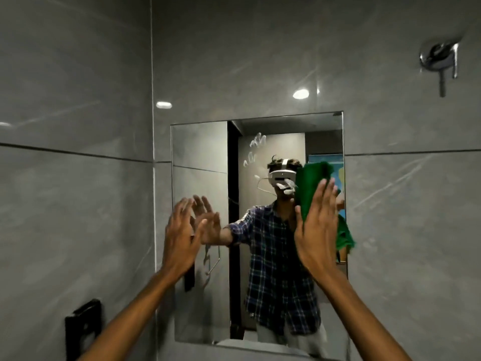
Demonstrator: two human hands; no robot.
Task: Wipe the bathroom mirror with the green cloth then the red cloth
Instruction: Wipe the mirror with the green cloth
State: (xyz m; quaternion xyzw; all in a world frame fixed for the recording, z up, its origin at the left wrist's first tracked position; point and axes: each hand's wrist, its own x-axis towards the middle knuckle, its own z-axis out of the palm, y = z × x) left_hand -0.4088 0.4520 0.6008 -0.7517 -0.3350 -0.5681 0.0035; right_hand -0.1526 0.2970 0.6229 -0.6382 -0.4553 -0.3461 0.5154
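My right hand (316, 227) lies flat with fingers stretched, pressing the green cloth (311, 188) against the mirror (197, 152) on its right side, at about mid-height. The cloth is pinned under my palm rather than pinched; its upper part stands above my fingertips and a loose end hangs down past my wrist near the mirror's right edge. My left hand (182, 235) is empty, fingers spread, held at the mirror's left edge; I cannot tell whether it touches the glass. White smears (256, 142) mark the glass in the upper middle, and another streak (286, 187) sits just left of the cloth. The mirror is set in a grey tiled wall (260, 61). A chrome fitting (441, 61) juts from the wall at upper right, well apart from the mirror. A black holder (83, 327) is fixed to the side wall at lower left, below my left forearm.
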